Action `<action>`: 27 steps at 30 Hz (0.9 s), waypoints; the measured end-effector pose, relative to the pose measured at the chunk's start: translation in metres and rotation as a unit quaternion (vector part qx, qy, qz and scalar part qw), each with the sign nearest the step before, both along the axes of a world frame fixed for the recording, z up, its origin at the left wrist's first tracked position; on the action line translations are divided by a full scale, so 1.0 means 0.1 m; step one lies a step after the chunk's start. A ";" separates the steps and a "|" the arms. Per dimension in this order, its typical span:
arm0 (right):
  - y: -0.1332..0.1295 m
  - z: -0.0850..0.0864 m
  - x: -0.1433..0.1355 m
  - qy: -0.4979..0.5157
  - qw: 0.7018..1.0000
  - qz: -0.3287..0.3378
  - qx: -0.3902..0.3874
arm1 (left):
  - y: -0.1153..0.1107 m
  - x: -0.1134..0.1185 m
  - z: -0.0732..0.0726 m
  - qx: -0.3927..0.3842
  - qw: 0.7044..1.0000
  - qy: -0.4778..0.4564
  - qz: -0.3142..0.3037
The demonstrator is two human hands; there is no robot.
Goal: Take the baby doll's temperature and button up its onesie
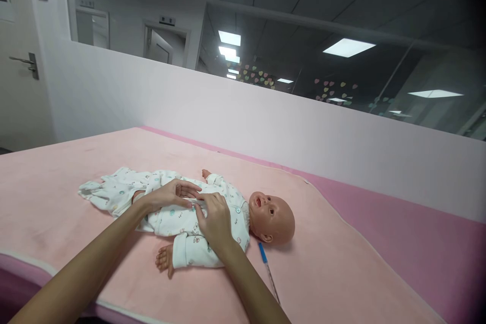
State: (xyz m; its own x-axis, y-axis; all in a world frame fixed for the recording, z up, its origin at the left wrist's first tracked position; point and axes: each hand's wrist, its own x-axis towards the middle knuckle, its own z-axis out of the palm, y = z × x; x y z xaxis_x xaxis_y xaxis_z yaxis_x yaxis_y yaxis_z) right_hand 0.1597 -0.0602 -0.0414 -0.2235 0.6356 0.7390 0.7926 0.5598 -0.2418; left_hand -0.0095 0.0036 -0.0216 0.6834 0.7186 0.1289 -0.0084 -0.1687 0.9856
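Plastic baby doll (pixel 271 215) in soft, light, floppy printed cotton romper (pixel 178 217): left hand (pixel 172 195) and right hand (pixel 214 217) fingers pinch its front placket; best gripped at fabric edges.

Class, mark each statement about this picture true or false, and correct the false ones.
1. Both hands rest on the doll's romper. True.
2. The doll lies face down. False: it lies on its back, face up.
3. The left hand holds the thermometer. False: the thermometer lies untouched on the pink blanket, by the doll's head.
4. The right hand is on the doll's chest. True.
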 end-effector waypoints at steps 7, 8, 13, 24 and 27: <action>-0.01 0.02 -0.01 0.011 1.000 -0.001 -0.019 | -0.03 0.01 0.03 0.002 1.000 -0.004 -0.014; -0.01 0.02 -0.01 0.013 1.000 -0.004 -0.021 | -0.03 0.01 0.03 0.007 1.000 -0.003 -0.015; -0.01 0.01 -0.01 0.011 1.000 -0.014 -0.026 | -0.03 0.01 0.03 0.019 1.000 -0.015 -0.019; -0.01 0.02 -0.01 -0.007 1.000 -0.013 -0.004 | -0.09 0.08 0.07 0.074 0.995 0.048 0.050; -0.01 0.02 -0.02 -0.006 1.000 -0.011 -0.002 | -0.12 0.10 0.09 0.096 0.992 0.073 0.048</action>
State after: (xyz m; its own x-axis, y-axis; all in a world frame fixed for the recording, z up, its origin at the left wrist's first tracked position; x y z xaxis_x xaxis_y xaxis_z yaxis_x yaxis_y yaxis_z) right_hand 0.1578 -0.0613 -0.0396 -0.2186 0.6437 0.7334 0.8070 0.5418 -0.2350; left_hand 0.0007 -0.0085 -0.0125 0.6342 0.7533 0.1738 0.1577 -0.3462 0.9248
